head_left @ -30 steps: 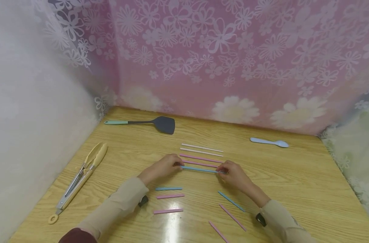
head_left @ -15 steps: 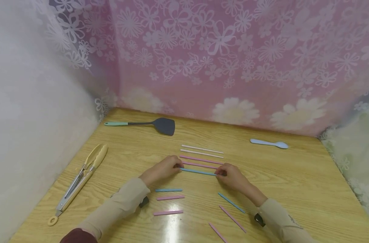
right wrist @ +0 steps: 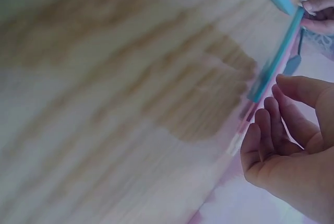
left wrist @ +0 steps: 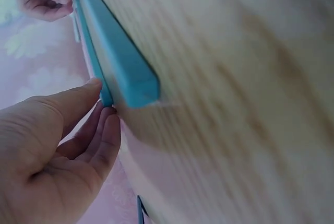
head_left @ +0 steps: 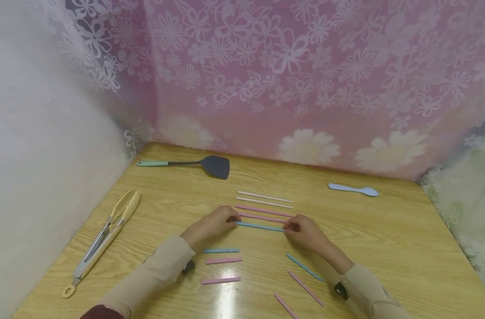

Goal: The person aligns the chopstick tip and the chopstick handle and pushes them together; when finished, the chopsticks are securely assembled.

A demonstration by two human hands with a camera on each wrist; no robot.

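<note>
A long blue stick [head_left: 260,226] lies crosswise on the wooden table, nearest in a stack of parallel rows. My left hand [head_left: 216,221] pinches its left end between thumb and fingertips, as the left wrist view shows. At the other end is my right hand [head_left: 306,231]; in the right wrist view its relaxed fingers [right wrist: 263,125] sit just beside the stick's bare end, with thumb and fingers apart from it. Just beyond lie a pink stick [head_left: 262,217], another pink stick [head_left: 262,210] and two white sticks [head_left: 266,196], all roughly parallel.
Shorter sticks lie nearer: blue [head_left: 221,251] and pink [head_left: 220,281] at left, blue [head_left: 304,267] and pink [head_left: 305,288] slanting at right. A spatula [head_left: 216,167] and a spoon [head_left: 348,188] lie at the back, tongs [head_left: 107,239] at the left. A floral curtain [head_left: 242,88] hangs behind.
Both hands stay at the two ends of the blue stick. The right hand's fingers have shifted slightly at the right end, and the other things lie as before.
</note>
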